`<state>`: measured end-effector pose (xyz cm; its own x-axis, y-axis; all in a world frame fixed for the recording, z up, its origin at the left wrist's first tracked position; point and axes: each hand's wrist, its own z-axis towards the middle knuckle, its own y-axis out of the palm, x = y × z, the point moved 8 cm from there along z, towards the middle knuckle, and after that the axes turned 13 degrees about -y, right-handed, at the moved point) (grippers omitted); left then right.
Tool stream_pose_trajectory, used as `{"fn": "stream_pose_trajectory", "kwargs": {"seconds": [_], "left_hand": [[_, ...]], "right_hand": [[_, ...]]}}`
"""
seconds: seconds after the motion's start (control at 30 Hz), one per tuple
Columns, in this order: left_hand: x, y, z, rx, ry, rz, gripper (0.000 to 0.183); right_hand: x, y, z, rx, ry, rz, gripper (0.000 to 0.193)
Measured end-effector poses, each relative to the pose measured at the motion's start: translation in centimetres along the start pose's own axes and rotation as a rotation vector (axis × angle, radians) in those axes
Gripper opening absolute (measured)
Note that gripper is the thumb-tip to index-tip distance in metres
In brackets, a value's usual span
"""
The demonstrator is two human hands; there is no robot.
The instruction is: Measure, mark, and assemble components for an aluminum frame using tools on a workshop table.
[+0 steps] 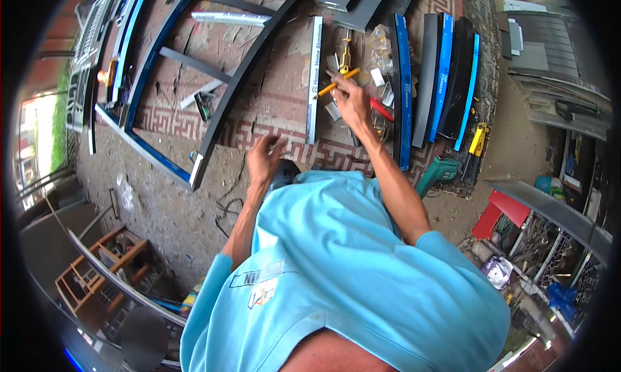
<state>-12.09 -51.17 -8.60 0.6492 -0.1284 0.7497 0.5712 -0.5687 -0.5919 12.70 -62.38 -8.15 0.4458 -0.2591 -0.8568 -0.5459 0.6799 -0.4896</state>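
In the head view, a yellow pencil (328, 89) is seen just above the centre of the frame, lying slantwise, with its lower left end over the white strip (314, 116). It is pinched between the fingertips of the right hand (353, 107), which are closed narrowly about its middle. The left hand (261, 164) is held lower and further left in the frame, half open with the fingers loosely bent; nothing is seen in it, and the pencil is well apart from it. By its look, the pencil can be judged light and stiff, smooth enough to be rolled between the fingers, and likely to be snapped only if bent hard; it is best gripped near one end if a mark is to be drawn, or by the middle if it is merely carried. The strip, stretched upright in the frame between the two hands, can be judged light and fairly rigid, but its length may be swung or flexed if lifted at one end, so a hold by both hands, spaced apart along its edges, would be favoured
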Motion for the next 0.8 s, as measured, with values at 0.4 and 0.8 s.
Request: {"fn": "stream_pose_trajectory", "kwargs": {"seconds": [0.4, 0.8], "left_hand": [[7.5, 15.1, 4.2, -0.261, 0.318, 0.379, 0.033], [6.8, 14.1, 5.4, -0.372, 0.629, 0.667, 0.029]], "right_hand": [[3.3, -20.5, -12.8, 0.403, 0.238, -0.602, 0.039], [10.9, -20.1, -27.9, 0.525, 0.716, -0.698, 0.105]]}}
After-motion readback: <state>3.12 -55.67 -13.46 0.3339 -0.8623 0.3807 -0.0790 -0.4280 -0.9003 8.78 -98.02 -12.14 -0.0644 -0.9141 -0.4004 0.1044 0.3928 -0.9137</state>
